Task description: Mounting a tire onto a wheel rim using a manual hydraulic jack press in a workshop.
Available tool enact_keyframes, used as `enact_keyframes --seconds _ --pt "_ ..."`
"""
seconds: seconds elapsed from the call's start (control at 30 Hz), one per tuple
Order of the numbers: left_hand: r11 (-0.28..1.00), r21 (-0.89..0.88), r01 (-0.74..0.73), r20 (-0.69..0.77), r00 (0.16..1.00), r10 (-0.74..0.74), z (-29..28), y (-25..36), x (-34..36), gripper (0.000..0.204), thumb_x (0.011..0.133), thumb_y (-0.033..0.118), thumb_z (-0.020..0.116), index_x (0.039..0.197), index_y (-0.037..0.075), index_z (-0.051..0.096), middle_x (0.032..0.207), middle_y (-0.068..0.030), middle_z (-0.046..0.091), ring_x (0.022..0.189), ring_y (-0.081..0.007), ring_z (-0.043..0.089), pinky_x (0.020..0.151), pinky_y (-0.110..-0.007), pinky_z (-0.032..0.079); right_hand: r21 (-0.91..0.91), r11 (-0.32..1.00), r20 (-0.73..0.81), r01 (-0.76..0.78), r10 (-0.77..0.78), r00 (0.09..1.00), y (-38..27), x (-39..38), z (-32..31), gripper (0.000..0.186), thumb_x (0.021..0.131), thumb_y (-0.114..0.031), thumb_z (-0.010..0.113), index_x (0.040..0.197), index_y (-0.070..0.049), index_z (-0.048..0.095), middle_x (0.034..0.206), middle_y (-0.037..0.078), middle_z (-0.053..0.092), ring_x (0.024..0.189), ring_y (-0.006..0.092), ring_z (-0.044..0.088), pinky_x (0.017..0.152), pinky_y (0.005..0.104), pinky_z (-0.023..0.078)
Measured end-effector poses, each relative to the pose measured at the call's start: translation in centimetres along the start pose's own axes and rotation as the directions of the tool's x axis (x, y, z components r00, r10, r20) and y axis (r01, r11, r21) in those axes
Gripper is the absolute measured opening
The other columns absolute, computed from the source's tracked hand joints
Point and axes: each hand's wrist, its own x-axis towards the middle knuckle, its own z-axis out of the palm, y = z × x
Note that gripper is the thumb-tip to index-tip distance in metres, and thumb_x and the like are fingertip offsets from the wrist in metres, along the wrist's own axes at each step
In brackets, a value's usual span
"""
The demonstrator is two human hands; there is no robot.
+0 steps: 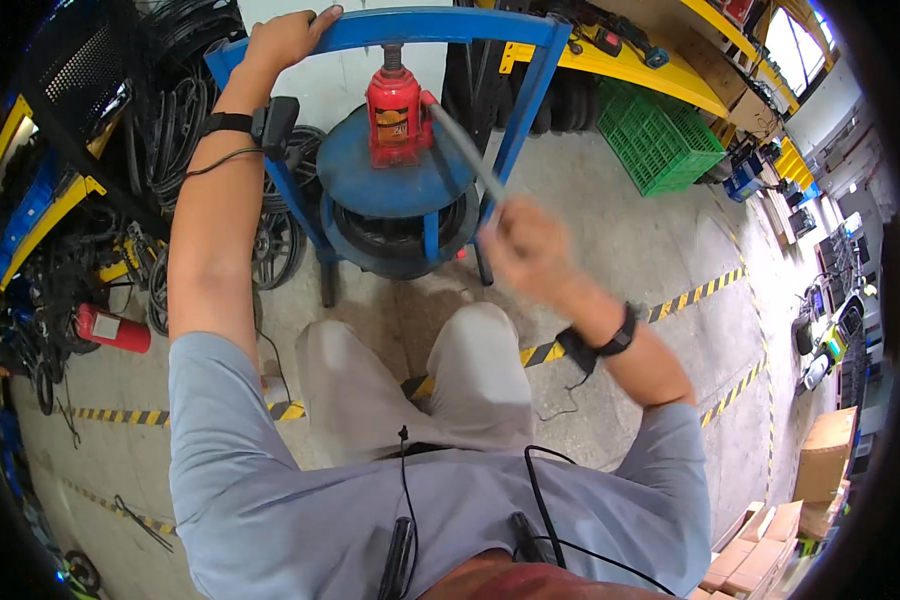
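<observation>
A blue steel press frame (pixel 530 90) stands on the floor in front of me. Under its top bar sits a red bottle jack (pixel 394 118) on a round blue plate (pixel 390 185), with a black tyre (pixel 395 232) squeezed beneath the plate. My left hand (pixel 285 40) grips the frame's top bar at its left end. My right hand (pixel 525 245), blurred by motion, is closed around the lower end of the jack's grey lever handle (pixel 465 150), which slants up to the jack.
Black tyres and wheels (pixel 175 110) are piled at the left, beside a red fire extinguisher (pixel 112 328) lying on the floor. A green plastic crate (pixel 660 140) sits under yellow shelving at right. Cardboard boxes (pixel 820 470) stand at lower right. Yellow-black tape marks the concrete floor.
</observation>
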Motion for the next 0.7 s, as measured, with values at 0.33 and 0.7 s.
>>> enact_keyframes --seconds 0.33,0.7 --pt "0.992 -0.067 -0.109 0.054 0.992 0.112 -4.6 -0.7 -2.2 0.063 0.087 0.061 0.064 0.117 0.005 0.066 0.114 -0.0247 0.068 0.113 -0.0419 0.062 0.096 -0.056 0.045 -0.045 0.998 0.162 0.040 -0.032 0.986 -1.5 1.9 0.9 0.036 0.083 -0.014 0.075 0.059 -0.009 0.049 0.060 0.011 0.048 0.057 0.0272 0.053 0.054 0.0382 0.043" --pt "0.993 -0.005 -0.122 0.134 0.984 0.121 -4.9 -3.1 -3.6 0.071 0.075 0.057 0.080 0.115 0.001 0.062 0.109 -0.0253 0.067 0.108 -0.0438 0.063 0.092 -0.053 0.049 0.194 0.775 -0.028 -0.602 0.617 0.786 -0.8 17.6 -4.4 0.028 0.093 -0.021 0.065 0.078 0.002 0.061 0.061 0.009 0.059 0.057 0.0166 0.059 0.057 0.0311 0.047"
